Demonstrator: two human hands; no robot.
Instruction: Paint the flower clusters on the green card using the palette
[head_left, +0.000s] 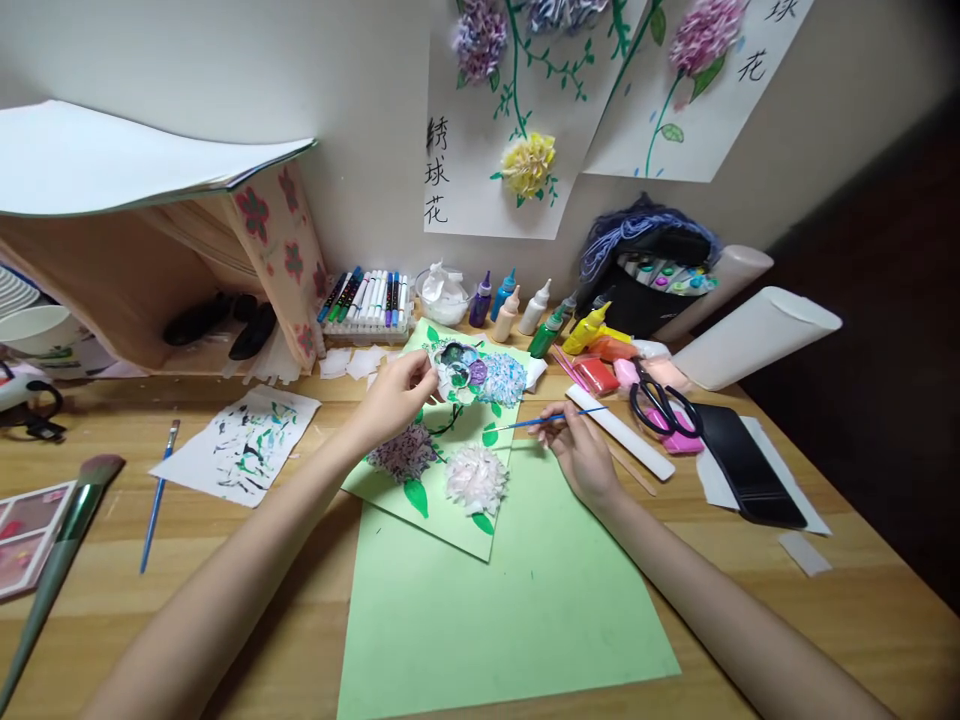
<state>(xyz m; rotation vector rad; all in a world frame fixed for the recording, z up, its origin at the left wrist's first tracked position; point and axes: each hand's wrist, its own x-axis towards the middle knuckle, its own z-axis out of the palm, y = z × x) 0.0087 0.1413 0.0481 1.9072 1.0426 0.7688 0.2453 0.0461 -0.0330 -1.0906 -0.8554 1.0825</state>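
Note:
My left hand is closed in a pinch at the upper part of a light green card, touching a small dark palette-like piece beside a blue-white paper flower. The card also carries a purple-white flower, a pale pink flower and painted green leaves. My right hand pinches a thin blue paintbrush whose tip points left toward a leaf on the card. A larger green paper sheet lies under the card.
At the back stand a marker tray, paint bottles and a black bag. Scissors, a white ruler and a black phone lie right. A paint-smeared paper, blue brush and large brush lie left.

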